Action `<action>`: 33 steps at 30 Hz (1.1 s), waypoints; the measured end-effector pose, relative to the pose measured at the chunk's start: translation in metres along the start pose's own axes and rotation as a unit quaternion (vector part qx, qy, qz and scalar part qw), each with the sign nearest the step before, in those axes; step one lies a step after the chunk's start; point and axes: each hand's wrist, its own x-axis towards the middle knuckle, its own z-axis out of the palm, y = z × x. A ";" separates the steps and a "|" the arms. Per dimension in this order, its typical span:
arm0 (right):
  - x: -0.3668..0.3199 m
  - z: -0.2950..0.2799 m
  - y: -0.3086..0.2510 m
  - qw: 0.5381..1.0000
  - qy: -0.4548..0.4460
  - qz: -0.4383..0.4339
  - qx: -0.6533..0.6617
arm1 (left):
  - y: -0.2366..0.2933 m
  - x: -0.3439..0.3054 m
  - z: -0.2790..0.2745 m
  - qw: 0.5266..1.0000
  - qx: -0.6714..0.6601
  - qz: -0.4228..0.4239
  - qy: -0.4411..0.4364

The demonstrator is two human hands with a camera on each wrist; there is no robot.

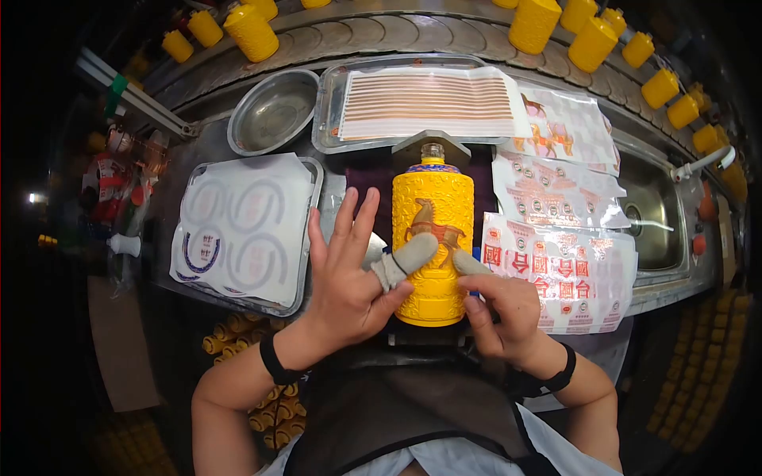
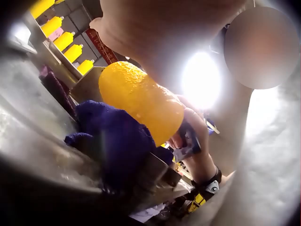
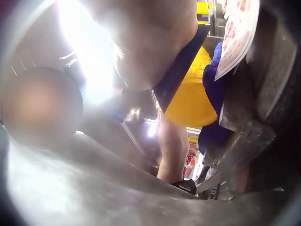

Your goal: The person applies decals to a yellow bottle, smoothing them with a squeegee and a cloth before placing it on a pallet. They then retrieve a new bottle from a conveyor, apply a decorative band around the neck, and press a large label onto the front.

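A yellow embossed bottle (image 1: 432, 198) with a clear neck lies in a holder with blue cloth (image 2: 110, 136) beneath it. On its front is a brown and red horse decal (image 1: 435, 226). My left hand (image 1: 345, 285) is at the bottle's left, its covered finger (image 1: 416, 254) pressing on the decal, the other fingers spread straight. From the right, my right hand (image 1: 508, 309) touches the bottle's side with a covered finger (image 1: 470, 263). The bottle's smooth base (image 3: 190, 110) shows in the right wrist view.
Left, a tray (image 1: 311, 230) holds sheets with curved decals; a metal bowl (image 1: 274, 111) stands behind. A striped sheet (image 1: 429, 103) lies on the back tray. Printed sheets (image 1: 556, 274) and a sink (image 1: 651, 214) are right. Yellow bottles (image 1: 533, 25) line the curved conveyor.
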 end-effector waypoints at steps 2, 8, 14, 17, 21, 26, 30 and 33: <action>0.011 0.001 -0.003 1.000 0.022 0.003 -0.005 | -0.006 0.007 0.005 0.999 -0.019 -0.014 0.027; 0.030 0.006 -0.006 0.999 0.028 0.028 -0.038 | -0.023 0.021 0.013 0.995 -0.062 -0.020 0.072; 0.053 0.009 -0.010 0.997 -0.002 -0.007 -0.073 | -0.022 0.028 0.015 0.997 -0.043 -0.007 0.068; 0.056 0.003 -0.018 0.996 -0.047 0.024 -0.077 | -0.015 0.009 0.016 0.995 -0.080 -0.028 0.061; 0.054 -0.002 -0.022 0.989 -0.082 -0.014 -0.119 | -0.012 -0.027 0.020 0.992 -0.116 -0.042 0.031; 0.048 -0.004 -0.029 0.976 -0.150 -0.065 -0.142 | -0.008 -0.040 0.011 0.990 -0.127 -0.063 0.021; 0.037 -0.009 -0.030 0.998 -0.048 -0.040 -0.030 | -0.008 -0.040 0.006 0.975 -0.211 -0.065 0.025; 0.020 -0.023 -0.024 0.982 0.053 0.161 0.086 | -0.005 -0.033 0.008 0.977 -0.212 -0.019 0.021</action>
